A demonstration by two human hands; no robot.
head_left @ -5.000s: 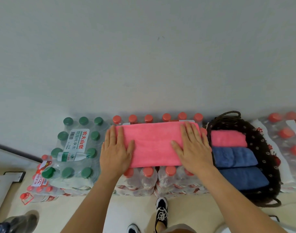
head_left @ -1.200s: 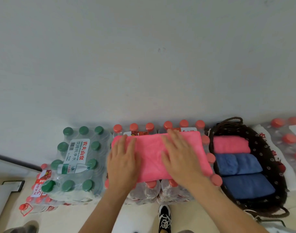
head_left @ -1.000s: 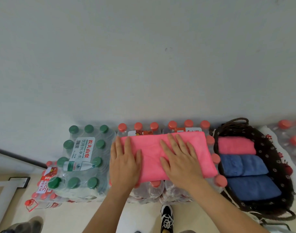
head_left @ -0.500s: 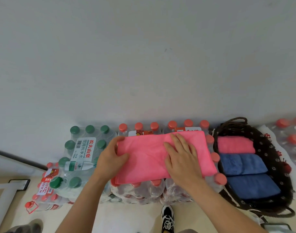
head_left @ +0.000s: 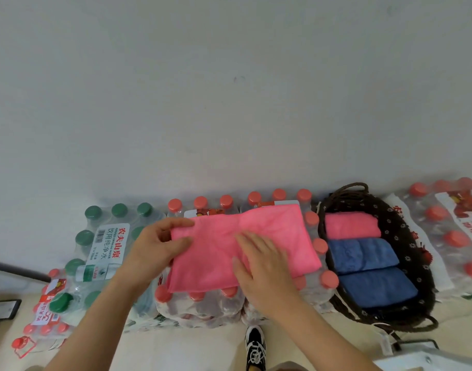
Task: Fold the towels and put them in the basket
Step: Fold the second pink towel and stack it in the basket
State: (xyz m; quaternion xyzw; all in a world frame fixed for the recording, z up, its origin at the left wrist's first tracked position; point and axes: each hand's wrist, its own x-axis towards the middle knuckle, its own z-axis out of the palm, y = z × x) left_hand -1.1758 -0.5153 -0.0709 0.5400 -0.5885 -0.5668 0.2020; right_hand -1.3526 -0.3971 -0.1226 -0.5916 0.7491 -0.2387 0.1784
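A pink towel [head_left: 218, 245], folded into a strip, lies on packs of red-capped water bottles [head_left: 202, 303]. My left hand [head_left: 154, 250] pinches the towel's left end between thumb and fingers and lifts it slightly. My right hand [head_left: 261, 266] presses flat on the towel's middle with straight fingers. To the right stands a dark woven basket [head_left: 406, 236] holding one folded pink towel [head_left: 351, 226] and two folded blue towels [head_left: 360, 255] in a row.
A pack of green-capped bottles [head_left: 106, 245] sits to the left, more red-capped packs [head_left: 449, 236] lie right of the basket. A grey wall rises right behind everything. My shoe [head_left: 255, 346] shows on the floor below.
Both hands first lay flat on the towel. My left hand has since slid to the left end and taken hold of it. My right hand has stayed pressing the middle.
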